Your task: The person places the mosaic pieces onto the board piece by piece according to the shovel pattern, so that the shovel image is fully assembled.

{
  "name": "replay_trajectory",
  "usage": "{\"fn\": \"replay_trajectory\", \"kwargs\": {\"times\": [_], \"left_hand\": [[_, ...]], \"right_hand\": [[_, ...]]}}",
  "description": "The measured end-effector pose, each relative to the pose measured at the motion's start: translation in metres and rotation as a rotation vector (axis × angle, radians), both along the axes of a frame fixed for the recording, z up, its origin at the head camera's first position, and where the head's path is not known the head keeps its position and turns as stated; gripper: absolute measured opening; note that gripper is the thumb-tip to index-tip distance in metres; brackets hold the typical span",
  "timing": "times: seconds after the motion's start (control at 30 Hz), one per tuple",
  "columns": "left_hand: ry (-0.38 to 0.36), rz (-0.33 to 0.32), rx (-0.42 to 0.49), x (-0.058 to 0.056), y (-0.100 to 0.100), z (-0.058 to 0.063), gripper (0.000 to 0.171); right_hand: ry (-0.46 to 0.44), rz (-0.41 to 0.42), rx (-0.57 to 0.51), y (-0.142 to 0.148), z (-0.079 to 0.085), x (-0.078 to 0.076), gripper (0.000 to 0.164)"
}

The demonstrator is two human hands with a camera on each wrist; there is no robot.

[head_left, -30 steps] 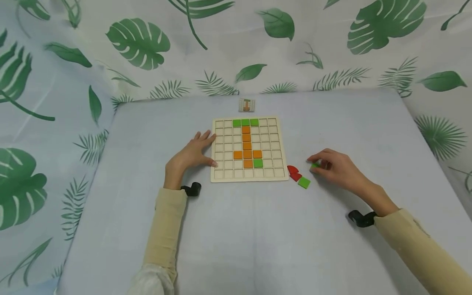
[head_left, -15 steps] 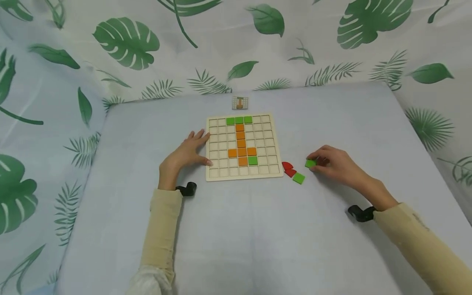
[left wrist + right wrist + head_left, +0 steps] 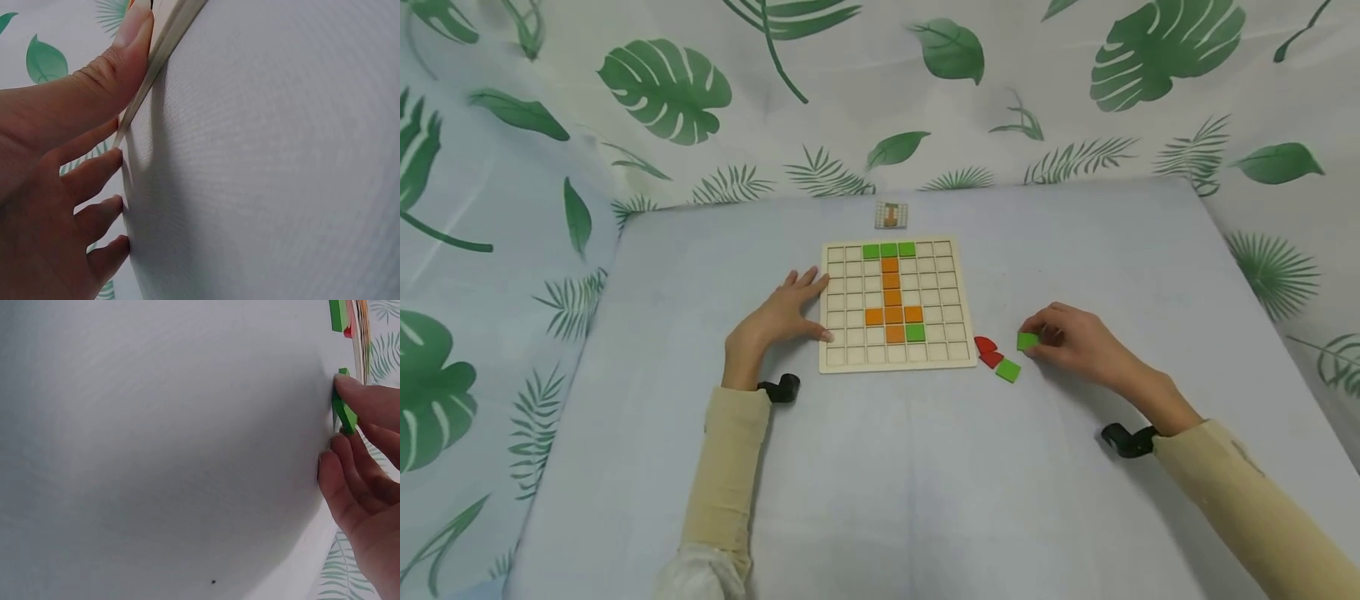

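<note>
A square wooden grid board (image 3: 850, 358) lies on the table, with orange tiles (image 3: 892, 297) in a column and short cross row, and green tiles (image 3: 889, 250) along its top plus one lower down. My left hand (image 3: 781, 312) rests at the board's left edge, fingers spread, thumb on the rim; the left wrist view shows the thumb (image 3: 119, 69) against that edge. Right of the board, my right hand (image 3: 1070, 336) pinches a green square tile (image 3: 1027, 341) between thumb and fingers. In the right wrist view this green tile (image 3: 345, 412) is tilted, close to the tabletop.
Two red rounded pieces (image 3: 988, 350) and another green square tile (image 3: 1008, 371) lie beside the board's lower right corner. A small pattern card (image 3: 891, 215) sits beyond the board. Leaf-printed cloth (image 3: 820, 83) hangs behind the table (image 3: 850, 483).
My right hand has the green tile more in sight at its fingertips and has shifted slightly toward the board. The left hand stays at the board's edge. The head view has shifted a little.
</note>
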State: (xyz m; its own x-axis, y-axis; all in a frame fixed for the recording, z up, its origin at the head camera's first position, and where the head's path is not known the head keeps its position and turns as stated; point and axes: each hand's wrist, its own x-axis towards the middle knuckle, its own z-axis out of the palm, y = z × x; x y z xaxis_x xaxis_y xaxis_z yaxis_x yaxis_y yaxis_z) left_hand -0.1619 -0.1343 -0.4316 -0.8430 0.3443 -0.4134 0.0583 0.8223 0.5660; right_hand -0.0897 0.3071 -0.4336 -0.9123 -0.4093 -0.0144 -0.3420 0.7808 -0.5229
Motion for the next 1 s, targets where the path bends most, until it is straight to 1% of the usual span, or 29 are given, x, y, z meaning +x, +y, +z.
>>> {"fn": "replay_trajectory", "kwargs": {"times": [0.13,0.23,0.33,0.4,0.47,0.57,0.67,0.77,0.87,0.93,1.0], "left_hand": [[-0.012,0.001,-0.003,0.001,-0.002,-0.002,0.107],[-0.010,0.003,0.006,0.001,-0.002,-0.002,0.107],[0.000,0.004,0.007,0.002,-0.003,-0.003,0.108],[-0.002,0.010,0.008,0.003,-0.003,-0.004,0.108],[-0.009,0.010,0.009,0.004,-0.002,-0.005,0.108],[-0.028,0.010,0.010,0.006,-0.002,-0.007,0.108],[-0.028,0.003,0.000,0.004,-0.002,-0.006,0.108],[-0.008,-0.008,-0.002,-0.003,-0.001,-0.002,0.107],[0.000,-0.020,0.002,-0.008,-0.001,0.002,0.107],[-0.012,-0.019,-0.003,-0.009,-0.001,0.001,0.108],[-0.025,-0.010,-0.010,-0.006,-0.002,0.000,0.108]], "right_hand": [[-0.027,-0.036,-0.006,-0.005,0.001,-0.002,0.019],[-0.011,-0.058,-0.027,-0.008,0.001,-0.003,0.015],[0.015,-0.061,-0.069,-0.011,0.001,-0.004,0.017],[0.018,-0.056,-0.103,-0.014,0.000,-0.005,0.020],[-0.010,-0.058,-0.136,-0.017,0.000,-0.005,0.020],[-0.081,-0.071,-0.170,-0.023,0.001,-0.006,0.020],[-0.155,-0.077,-0.192,-0.030,0.004,-0.008,0.025],[-0.189,-0.075,-0.208,-0.038,0.008,-0.014,0.031],[-0.213,-0.081,-0.220,-0.047,0.010,-0.018,0.033],[-0.239,-0.085,-0.216,-0.054,0.010,-0.021,0.033],[-0.260,-0.084,-0.216,-0.064,0.007,-0.022,0.033]]}}
